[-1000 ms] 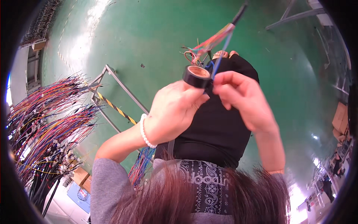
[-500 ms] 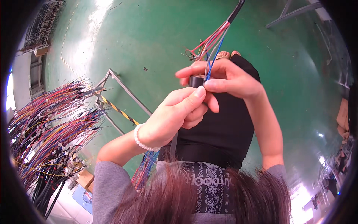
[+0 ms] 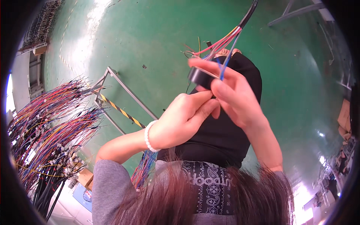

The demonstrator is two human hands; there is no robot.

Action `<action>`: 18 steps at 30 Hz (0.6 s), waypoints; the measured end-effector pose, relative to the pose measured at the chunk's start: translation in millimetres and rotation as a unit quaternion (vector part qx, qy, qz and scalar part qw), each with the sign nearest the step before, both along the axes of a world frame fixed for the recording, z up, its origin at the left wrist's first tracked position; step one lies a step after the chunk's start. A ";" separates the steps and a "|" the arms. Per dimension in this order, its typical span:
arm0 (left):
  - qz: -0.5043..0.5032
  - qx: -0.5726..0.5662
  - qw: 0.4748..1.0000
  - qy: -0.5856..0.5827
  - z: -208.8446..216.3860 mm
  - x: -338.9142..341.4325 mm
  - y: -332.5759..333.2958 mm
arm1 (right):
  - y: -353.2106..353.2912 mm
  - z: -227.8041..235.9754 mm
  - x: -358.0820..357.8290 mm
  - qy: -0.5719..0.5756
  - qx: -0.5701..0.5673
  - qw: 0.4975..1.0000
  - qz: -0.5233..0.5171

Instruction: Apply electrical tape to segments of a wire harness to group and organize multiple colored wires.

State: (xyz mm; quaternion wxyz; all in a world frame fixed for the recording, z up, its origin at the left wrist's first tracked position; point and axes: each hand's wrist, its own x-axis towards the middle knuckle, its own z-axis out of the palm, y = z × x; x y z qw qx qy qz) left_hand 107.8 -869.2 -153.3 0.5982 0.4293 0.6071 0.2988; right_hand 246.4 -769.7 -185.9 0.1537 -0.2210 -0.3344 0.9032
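Note:
A roll of black tape [image 3: 200,77], slightly blurred, sits in my right hand [image 3: 240,99], its fingers curled around it. Close against it, my left hand [image 3: 182,120] is closed in a pinch; whatever lies between its fingertips is hidden. Thin wires [image 3: 221,42] in red, yellow, white and blue fan out of a black-sheathed cable [image 3: 248,15] at the top. They run down to my right hand, with blue strands [image 3: 226,62] passing by its fingers. Some loose wire ends stick out to the left.
Big bundles of multicoloured wires [image 3: 63,123] hang at the left beside a metal frame [image 3: 131,93] with a yellow-and-black striped bar [image 3: 122,110]. Another wire bundle [image 3: 144,168] hangs by my left elbow. Cardboard boxes [image 3: 344,116] stand at the far right.
The tape roll has tilted and come more into view as my right hand turned. My left hand's thumb has tucked down into a pinch. The cable's top has swung right.

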 end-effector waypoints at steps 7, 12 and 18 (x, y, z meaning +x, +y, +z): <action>0.073 -0.042 0.991 -0.103 15.2 -9.5 -2.7 | 22.1 -33.8 -6.5 0.099 0.149 0.980 0.085; 0.017 0.062 0.994 0.083 2.8 -13.2 -4.8 | 24.6 -24.2 22.9 -0.062 0.093 0.992 0.064; -0.108 0.201 0.896 0.381 -1.9 -3.4 -6.2 | 18.9 11.4 37.9 -0.059 -0.105 0.993 0.000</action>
